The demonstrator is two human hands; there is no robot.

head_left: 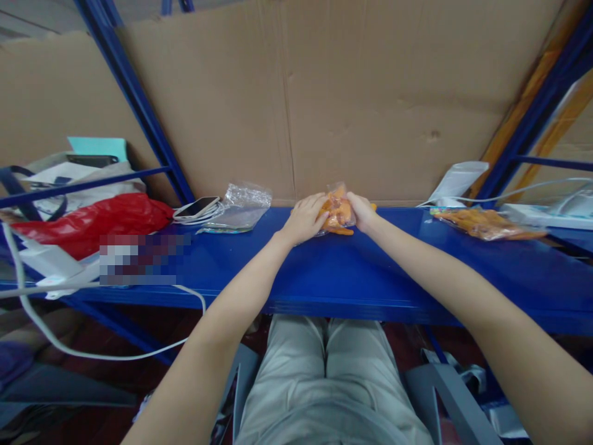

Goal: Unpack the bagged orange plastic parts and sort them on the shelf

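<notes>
A clear plastic bag of orange pieces (340, 211) lies between my hands at the back of the blue shelf. My left hand (303, 217) curls over its left side, fingers forward and thumb against the orange pieces. On the right, the bag's edge is gripped by my right hand (362, 212), whose fingertips are partly hidden. Loose-looking orange parts (340, 231) poke out along the front of the bag, and a bit of orange shows behind my right hand. The exact shape of the pieces is too blurred to tell.
Rightward lies another flat bag of orange pieces (491, 224), near a white power strip (546, 215) and cable. Left of my hands are clear plastic bags (243, 210), a phone (198, 208) with a coiled white cable, and a red bag (102, 222). Cardboard (370, 111) walls the back.
</notes>
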